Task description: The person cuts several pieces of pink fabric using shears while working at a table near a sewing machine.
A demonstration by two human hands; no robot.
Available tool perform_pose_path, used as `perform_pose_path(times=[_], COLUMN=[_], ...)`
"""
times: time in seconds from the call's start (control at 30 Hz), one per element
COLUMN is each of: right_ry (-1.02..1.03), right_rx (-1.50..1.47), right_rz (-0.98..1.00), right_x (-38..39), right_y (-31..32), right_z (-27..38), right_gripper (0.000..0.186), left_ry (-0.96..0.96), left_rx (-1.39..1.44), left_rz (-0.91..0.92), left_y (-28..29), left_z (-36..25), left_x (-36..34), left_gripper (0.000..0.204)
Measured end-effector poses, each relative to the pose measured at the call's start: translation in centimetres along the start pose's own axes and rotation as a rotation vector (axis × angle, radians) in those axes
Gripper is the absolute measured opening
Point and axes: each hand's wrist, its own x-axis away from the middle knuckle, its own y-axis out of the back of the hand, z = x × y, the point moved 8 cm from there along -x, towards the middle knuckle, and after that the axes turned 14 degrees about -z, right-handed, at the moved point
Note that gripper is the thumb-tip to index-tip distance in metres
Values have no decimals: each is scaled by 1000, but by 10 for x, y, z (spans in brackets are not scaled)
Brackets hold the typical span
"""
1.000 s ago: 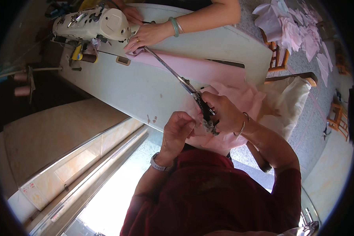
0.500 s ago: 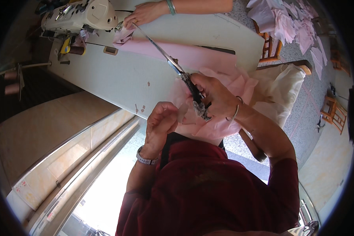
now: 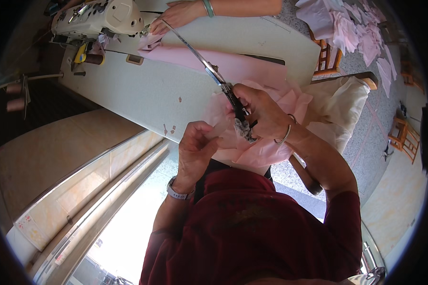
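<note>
The right hand (image 3: 264,111) grips long scissors (image 3: 209,71) over pink cloth (image 3: 266,152) that the left hand (image 3: 197,145) pinches just beside it at the table (image 3: 142,95) edge, so a slack pinch could probably let the blades snag.

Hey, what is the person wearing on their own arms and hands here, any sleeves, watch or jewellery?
Both forearms are bare; dark red short sleeves end near the elbows. The left hand has a silver-grey wristwatch on its wrist. The right hand has a thin silver bangle on its wrist. No gloves; I cannot make out any rings.
</note>
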Motion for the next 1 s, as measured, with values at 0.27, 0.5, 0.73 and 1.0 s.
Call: perform_pose_path(times=[0.27,0.5,0.73,1.0], right_ry=[-19,1,-6,-38], right_rx=[4,32,-8,28], right_rz=[-40,-15,-32,-55], right_x=[0,0,4,4], right_y=[2,-1,-3,-5], right_z=[0,-5,0,-5], right_gripper=[23,24,24,23], left_ry=[-61,5,118,171], left_rx=[-17,59,38,139], left_rz=[21,-79,-157,-222], left_y=[4,9,20,25], left_z=[2,-2,10,9], left_x=[0,0,-1,1], left_gripper=[28,28,20,12])
